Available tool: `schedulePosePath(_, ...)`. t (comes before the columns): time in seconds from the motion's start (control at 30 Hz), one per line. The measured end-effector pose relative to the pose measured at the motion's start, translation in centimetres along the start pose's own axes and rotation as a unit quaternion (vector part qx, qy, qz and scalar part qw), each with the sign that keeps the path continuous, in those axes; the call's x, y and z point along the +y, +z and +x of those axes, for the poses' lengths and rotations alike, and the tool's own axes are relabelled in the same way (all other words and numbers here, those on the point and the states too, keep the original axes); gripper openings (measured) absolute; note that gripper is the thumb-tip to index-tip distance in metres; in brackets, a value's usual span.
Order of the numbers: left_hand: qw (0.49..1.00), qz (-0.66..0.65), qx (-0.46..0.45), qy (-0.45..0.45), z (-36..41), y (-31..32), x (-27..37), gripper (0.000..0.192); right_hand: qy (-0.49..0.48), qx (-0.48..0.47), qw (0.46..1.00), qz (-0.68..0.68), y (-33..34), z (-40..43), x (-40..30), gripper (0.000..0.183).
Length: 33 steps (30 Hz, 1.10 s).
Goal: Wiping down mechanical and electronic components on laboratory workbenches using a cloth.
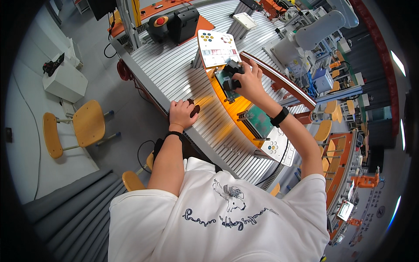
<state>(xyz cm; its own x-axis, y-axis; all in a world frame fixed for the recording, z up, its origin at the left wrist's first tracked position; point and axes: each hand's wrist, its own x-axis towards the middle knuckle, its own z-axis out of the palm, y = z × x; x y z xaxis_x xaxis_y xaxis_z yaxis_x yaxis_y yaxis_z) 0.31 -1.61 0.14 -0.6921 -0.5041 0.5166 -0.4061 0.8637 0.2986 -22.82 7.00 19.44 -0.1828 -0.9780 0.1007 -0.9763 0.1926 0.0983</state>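
My right hand is over a green circuit board, its thumb and fingers on a black blocky part. A second black lump shows below the thumb; whether the two are one piece I cannot tell. The board sits on metal standoffs above an orange translucent panel. At the near edge of the ribbed aluminium table, my left hand is curled around a dark brown object, mostly covered by the fingers. Nearer me, another green board stands on metal standoffs.
White panels with coloured round spots lie at the far end and near end of the orange panel. A red-brown rail runs alongside. Beyond it stands a white robot arm. A black device with a red button is at the far left.
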Motion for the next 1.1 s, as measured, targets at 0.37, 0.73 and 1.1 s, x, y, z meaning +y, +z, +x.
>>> schedulePosePath(0.37,1.000,-0.012,-0.001,-0.006,-0.3,-0.1,0.4,0.018,0.043,-0.111,0.992,0.047,-2.2,0.5,0.3,0.029)
schedulePosePath(0.73,1.000,-0.012,0.018,0.001,1.0,-0.5,-0.7,0.019,0.136,-0.239,0.952,0.130,-2.6,3.7,-0.4,0.017)
schedulePosePath(1.1,1.000,-0.022,0.014,0.008,-0.6,0.5,0.4,0.023,0.134,-0.181,0.970,0.088,-0.1,1.9,0.1,0.015)
